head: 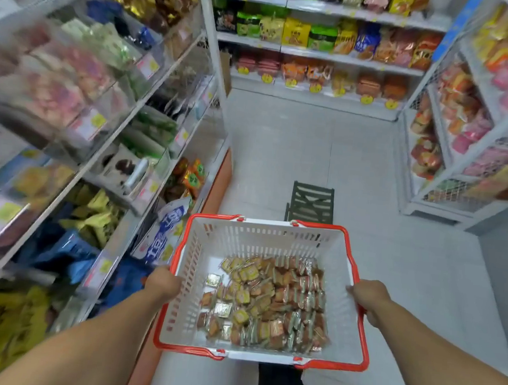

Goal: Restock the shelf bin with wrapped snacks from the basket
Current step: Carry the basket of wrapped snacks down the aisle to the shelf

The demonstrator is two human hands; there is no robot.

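- wrapped snacks [271, 301] lie loose in a heap on the floor of the basket [260, 242], bunched toward its right half and near end; left strip of the basket floor mostly bare
- snacks: small square packets, clear or foil wrap, brown-orange and yellow; count too high to tell
- basket: white slotted walls, red rim and handles folded down, long axis runs away from the person, held level in the aisle over the tiled floor [409, 267]
- left hand [161, 284] grips the left rim, fingers curled over the edge; right hand [366, 297] grips the right rim the same way; both busy, no hand free to pick
- shelf bins [106, 219] sit on the person's left, just beside the left hand, so that side is nearer; which bin is the target I cannot tell
- dark stool [310, 203] on the floor just beyond the basket, a likely set-down spot
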